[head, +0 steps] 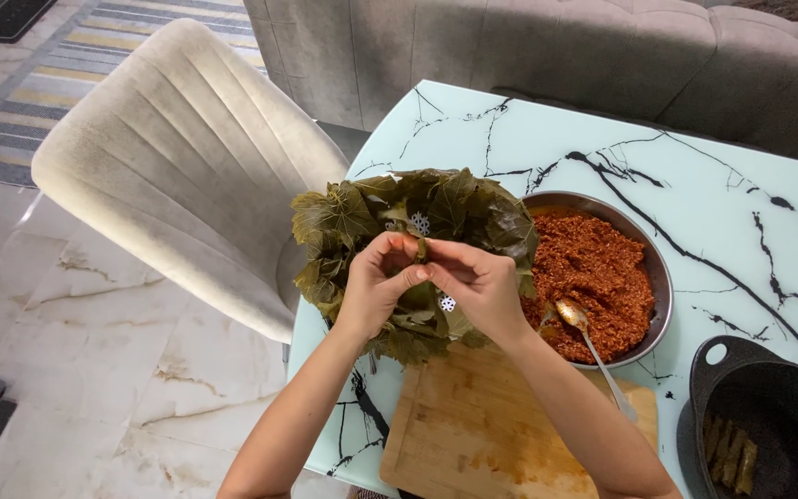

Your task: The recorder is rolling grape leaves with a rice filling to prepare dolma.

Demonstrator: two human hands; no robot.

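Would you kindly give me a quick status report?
Both hands, left hand and right hand, pinching one vine leaf above the leaf pile. Wooden board below. Nothing obstructing.

Two bare forearms, left grip (pixel 379 282) and right grip (pixel 477 282) ringless, no sleeves, no gloves.

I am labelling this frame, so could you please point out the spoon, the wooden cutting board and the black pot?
spoon (pixel 573 314): head view, on its bowl.
wooden cutting board (pixel 473 434): head view, bare middle.
black pot (pixel 715 353): head view, on its handle.
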